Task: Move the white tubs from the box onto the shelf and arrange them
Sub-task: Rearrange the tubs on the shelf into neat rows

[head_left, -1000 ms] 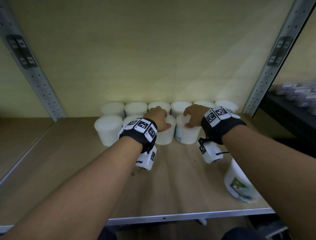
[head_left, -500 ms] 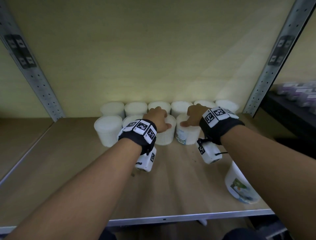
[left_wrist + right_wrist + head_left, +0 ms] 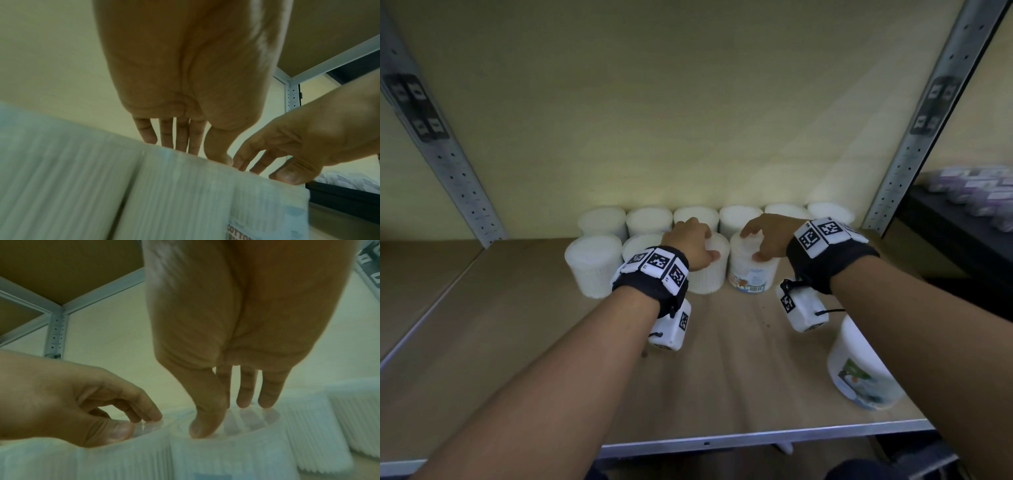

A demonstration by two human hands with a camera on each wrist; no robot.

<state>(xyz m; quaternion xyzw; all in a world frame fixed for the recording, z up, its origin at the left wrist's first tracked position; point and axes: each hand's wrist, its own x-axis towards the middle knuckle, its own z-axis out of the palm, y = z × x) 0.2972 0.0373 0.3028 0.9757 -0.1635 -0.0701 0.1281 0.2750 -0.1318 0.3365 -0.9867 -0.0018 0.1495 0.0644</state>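
White ribbed tubs stand in two rows at the back of the wooden shelf [image 3: 722, 377]. My left hand [image 3: 693, 245] rests on top of a front-row tub [image 3: 710, 277], fingertips on the lid and thumb at its near rim. My right hand [image 3: 763, 236] holds the neighbouring labelled tub [image 3: 751, 277] the same way from above. The left wrist view shows both hands, left [image 3: 197, 152] and right [image 3: 265, 170], on the tub tops. In the right wrist view the right hand [image 3: 226, 418] and left hand [image 3: 135, 423] pinch the lids. No box is in view.
Another white tub [image 3: 859, 370] with a picture label lies on its side near the shelf's front right edge, under my right forearm. Grey perforated uprights [image 3: 914, 137] frame the bay. A dark shelf with purple packs [image 3: 976, 192] is further right.
The labelled tub under my right hand has turned, so more of its label faces front. My right fingers have spread a little. The left hand has hardly moved.
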